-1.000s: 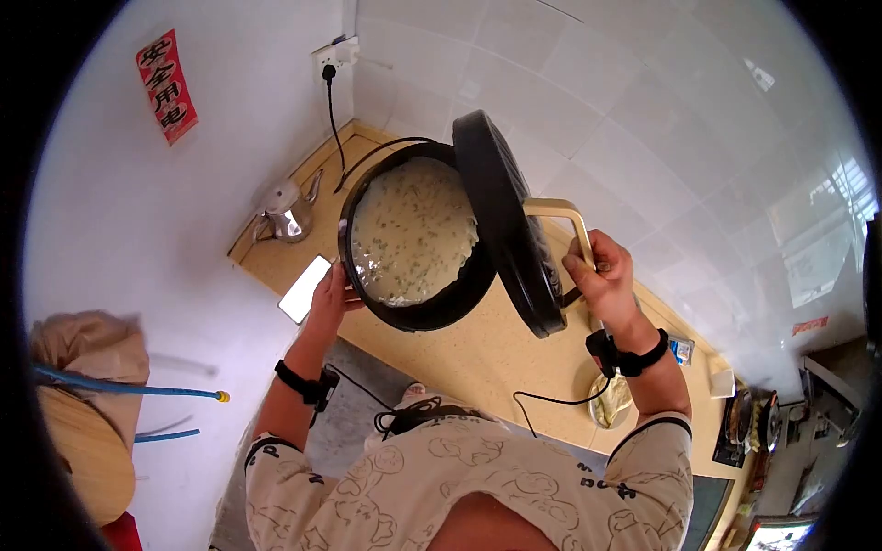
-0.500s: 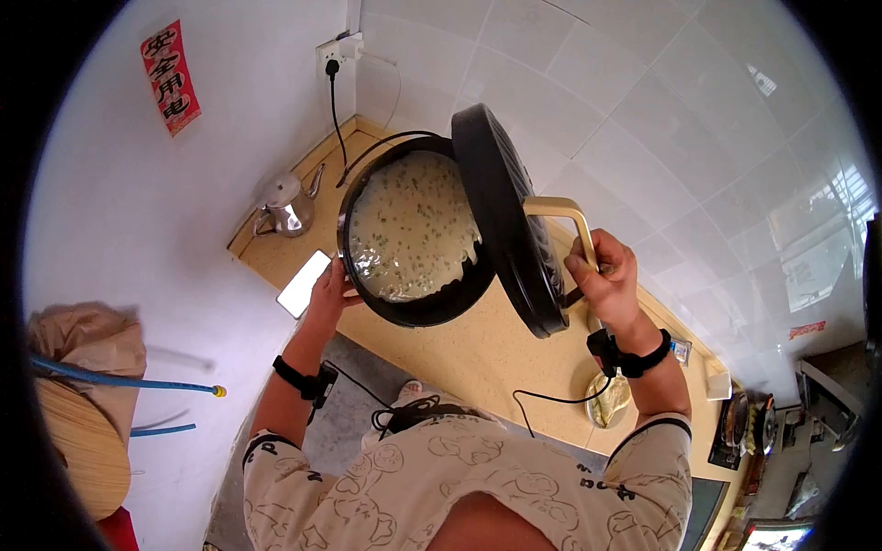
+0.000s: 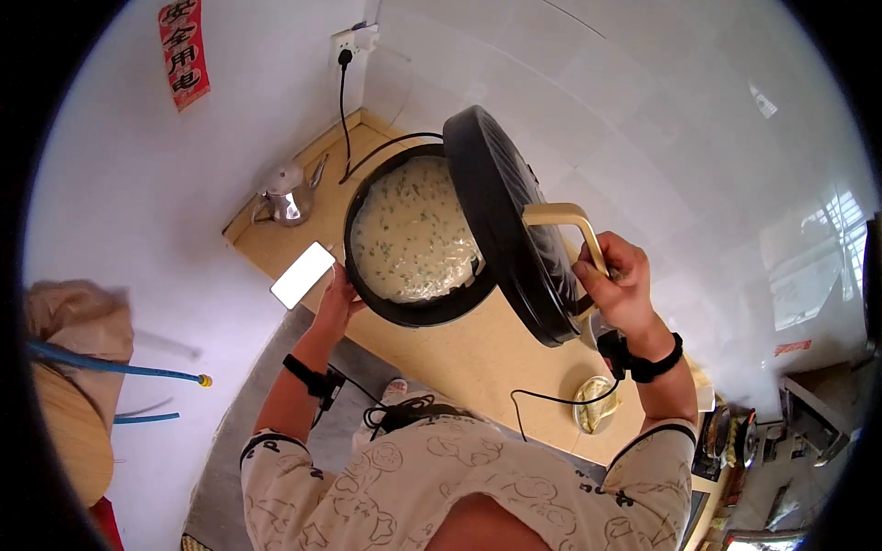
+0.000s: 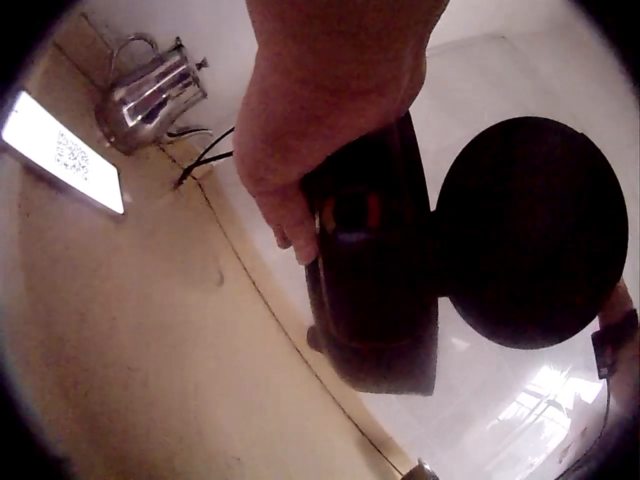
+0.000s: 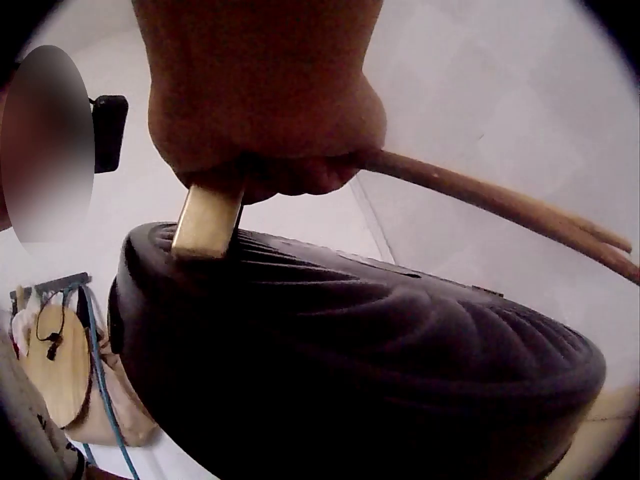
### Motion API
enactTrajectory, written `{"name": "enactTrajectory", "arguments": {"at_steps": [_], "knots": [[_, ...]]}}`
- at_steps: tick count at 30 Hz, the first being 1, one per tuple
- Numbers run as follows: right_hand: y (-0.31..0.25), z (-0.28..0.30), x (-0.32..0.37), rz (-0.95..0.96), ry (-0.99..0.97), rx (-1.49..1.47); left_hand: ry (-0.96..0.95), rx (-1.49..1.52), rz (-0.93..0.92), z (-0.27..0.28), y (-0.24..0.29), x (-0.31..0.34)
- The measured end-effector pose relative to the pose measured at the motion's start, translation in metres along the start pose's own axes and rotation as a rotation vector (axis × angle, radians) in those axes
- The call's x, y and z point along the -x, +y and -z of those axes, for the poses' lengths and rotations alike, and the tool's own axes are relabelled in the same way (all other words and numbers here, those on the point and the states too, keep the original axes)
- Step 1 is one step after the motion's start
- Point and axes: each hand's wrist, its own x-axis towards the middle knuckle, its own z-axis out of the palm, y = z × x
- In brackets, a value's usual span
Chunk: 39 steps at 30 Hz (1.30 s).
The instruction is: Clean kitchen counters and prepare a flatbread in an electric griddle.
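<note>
A round black electric baking pan (image 3: 367,298) with its lid raised holds pale batter (image 3: 413,225) flecked with green bits. My left hand (image 3: 338,303) grips the pan's near left side; in the left wrist view the fingers wrap its edge and the pan looks tilted above the counter. On the other side, my right hand (image 3: 625,280) holds the gold handle (image 3: 556,214) of the black lid (image 3: 487,207), which stands steeply upright. A pair of wooden chopsticks (image 5: 480,195) also sticks out from the right fist in the right wrist view.
A lit phone (image 3: 303,275) lies left of the pan, and a steel teapot (image 3: 287,197) stands behind it. A black cord runs to the wall socket (image 3: 354,41). Toward the right, a bowl (image 3: 595,409) with a folded pale item sits on the counter (image 3: 478,367). Tiled wall stands behind.
The batter has shifted toward the pan's far side and its lower edge shows more dark pan. My right hand and the lid's handle end have moved slightly right and down. Both hands keep their hold.
</note>
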Motion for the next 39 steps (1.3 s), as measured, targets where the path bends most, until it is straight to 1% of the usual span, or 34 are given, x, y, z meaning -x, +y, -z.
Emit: {"name": "enactTrajectory", "arguments": {"at_steps": [3,5,6,8,9,11,14,18,20,21,23,25,26,27,29,30,32,33,34,36,37,38,39], "knots": [[-0.005,0.002,-0.005,0.000,-0.041,0.045,-0.031,0.093,0.027,0.003,-0.011,-0.004],[-0.010,0.002,-0.010,0.067,-0.068,0.071,-0.085,0.126,0.099,0.011,-0.022,-0.009],[-0.013,0.002,-0.012,0.067,-0.069,0.073,-0.085,0.129,0.099,0.013,-0.030,-0.012],[-0.020,0.001,-0.016,-0.014,-0.125,0.053,-0.100,0.179,0.131,0.012,-0.038,-0.015],[-0.023,0.000,-0.018,-0.013,-0.127,0.056,-0.105,0.197,0.141,0.009,-0.037,-0.014],[-0.027,-0.001,-0.022,-0.003,-0.150,0.100,0.008,0.207,0.190,-0.003,-0.034,-0.010],[-0.033,-0.003,-0.027,-0.033,-0.176,0.079,0.038,0.300,0.178,-0.008,-0.041,-0.013],[-0.041,-0.005,-0.033,-0.027,-0.196,0.096,0.006,0.294,0.192,-0.001,-0.064,-0.025],[-0.043,-0.006,-0.035,-0.004,-0.237,0.109,-0.085,0.268,0.204,0.000,-0.073,-0.027],[-0.045,-0.007,-0.037,-0.005,-0.237,0.111,-0.088,0.269,0.204,0.000,-0.075,-0.026],[-0.050,-0.008,-0.040,-0.010,-0.271,0.155,-0.115,0.377,0.197,-0.005,-0.078,-0.025],[-0.055,-0.008,-0.044,-0.014,-0.275,0.155,-0.134,0.368,0.195,0.002,-0.102,-0.037],[-0.057,-0.009,-0.046,-0.014,-0.282,0.149,-0.146,0.357,0.189,0.003,-0.105,-0.038],[-0.059,-0.009,-0.049,-0.017,-0.281,0.150,-0.148,0.357,0.191,0.004,-0.109,-0.037],[-0.061,-0.010,-0.054,0.002,-0.295,0.151,-0.059,0.323,0.287,0.004,-0.116,-0.036],[-0.064,-0.010,-0.057,-0.001,-0.292,0.155,-0.064,0.323,0.289,0.003,-0.119,-0.036],[-0.068,-0.011,-0.064,-0.032,-0.307,0.139,-0.143,0.470,0.247,0.002,-0.129,-0.039],[-0.069,-0.012,-0.066,-0.032,-0.304,0.141,-0.147,0.469,0.246,0.005,-0.142,-0.042],[-0.070,-0.013,-0.069,-0.070,-0.321,0.134,-0.184,0.224,0.022,0.008,-0.158,-0.046],[-0.070,-0.012,-0.072,-0.107,-0.338,0.127,-0.217,-0.022,-0.203,0.003,-0.149,-0.040],[-0.067,-0.012,-0.074,-0.109,-0.349,0.129,-0.156,0.128,0.086,-0.011,-0.114,-0.024],[-0.066,-0.011,-0.075,-0.109,-0.361,0.131,-0.091,0.277,0.373,-0.019,-0.094,-0.014],[-0.065,-0.012,-0.077,-0.107,-0.363,0.130,-0.089,0.279,0.371,-0.019,-0.095,-0.013]]}}
